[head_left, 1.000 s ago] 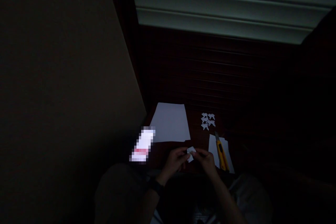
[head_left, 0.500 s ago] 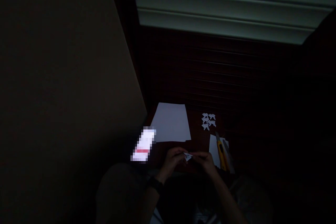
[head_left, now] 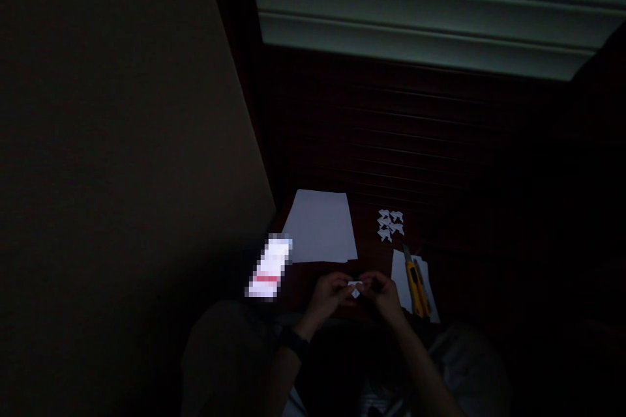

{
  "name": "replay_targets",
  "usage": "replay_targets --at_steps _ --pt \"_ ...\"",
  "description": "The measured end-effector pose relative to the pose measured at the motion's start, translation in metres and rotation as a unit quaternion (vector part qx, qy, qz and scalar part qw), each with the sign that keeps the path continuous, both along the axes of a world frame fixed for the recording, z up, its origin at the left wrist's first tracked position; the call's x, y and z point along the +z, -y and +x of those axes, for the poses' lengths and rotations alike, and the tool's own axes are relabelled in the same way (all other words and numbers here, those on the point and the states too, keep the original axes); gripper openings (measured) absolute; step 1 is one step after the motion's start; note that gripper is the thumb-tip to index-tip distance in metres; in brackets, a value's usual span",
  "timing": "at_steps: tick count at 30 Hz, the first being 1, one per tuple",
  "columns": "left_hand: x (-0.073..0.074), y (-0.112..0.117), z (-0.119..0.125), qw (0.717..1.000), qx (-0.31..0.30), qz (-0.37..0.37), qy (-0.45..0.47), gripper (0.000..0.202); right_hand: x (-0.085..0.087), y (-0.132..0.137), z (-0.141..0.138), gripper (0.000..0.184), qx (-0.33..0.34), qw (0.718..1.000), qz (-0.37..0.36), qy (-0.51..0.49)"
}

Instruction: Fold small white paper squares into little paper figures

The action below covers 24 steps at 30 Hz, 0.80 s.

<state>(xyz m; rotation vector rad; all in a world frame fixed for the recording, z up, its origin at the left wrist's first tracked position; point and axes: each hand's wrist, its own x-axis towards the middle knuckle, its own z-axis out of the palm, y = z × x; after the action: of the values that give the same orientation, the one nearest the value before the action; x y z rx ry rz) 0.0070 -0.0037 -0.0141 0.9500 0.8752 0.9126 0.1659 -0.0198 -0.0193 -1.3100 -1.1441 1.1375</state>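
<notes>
The scene is very dark. My left hand (head_left: 328,293) and my right hand (head_left: 384,292) meet over the near edge of a dark table, fingers pinched on a small folded piece of white paper (head_left: 355,288) between them. A dark band sits on my left wrist. Just right of my right hand, a yellow utility knife (head_left: 415,278) lies on a small white sheet (head_left: 398,272).
A stack of white paper sheets (head_left: 320,227) lies on the table beyond my hands. A cluster of several small folded paper pieces (head_left: 390,225) sits to its right. A lit phone screen (head_left: 270,268) glows at the left. A dark slatted wall rises behind.
The small paper between my fingers has shrunk in view, from an open crumpled shape to a narrow folded bit. My hands have closed in on each other slightly.
</notes>
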Motion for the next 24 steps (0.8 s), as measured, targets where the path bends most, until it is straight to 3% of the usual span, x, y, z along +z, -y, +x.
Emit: replay_targets --at_steps 4,9,16,20,24 --pt "-0.009 -0.002 0.003 1.000 0.009 -0.006 -0.014 0.030 -0.003 -0.001 0.001 0.021 0.022 1.000 -0.021 -0.003" --pt "-0.012 -0.002 0.004 1.000 0.004 -0.016 -0.021 0.029 -0.011 -0.001 0.003 0.016 -0.005 0.999 -0.025 0.037" --pt "-0.002 -0.001 0.003 0.999 0.032 -0.015 -0.002 0.036 -0.001 0.001 -0.001 0.025 0.011 1.000 0.005 0.019" --pt "0.005 0.000 0.002 1.000 0.021 -0.003 -0.007 0.037 0.005 0.001 0.005 0.024 0.072 0.996 0.028 0.053" --pt "0.007 0.000 0.000 1.000 0.029 -0.003 -0.010 0.036 0.001 0.000 0.008 0.031 0.104 0.994 0.018 0.033"
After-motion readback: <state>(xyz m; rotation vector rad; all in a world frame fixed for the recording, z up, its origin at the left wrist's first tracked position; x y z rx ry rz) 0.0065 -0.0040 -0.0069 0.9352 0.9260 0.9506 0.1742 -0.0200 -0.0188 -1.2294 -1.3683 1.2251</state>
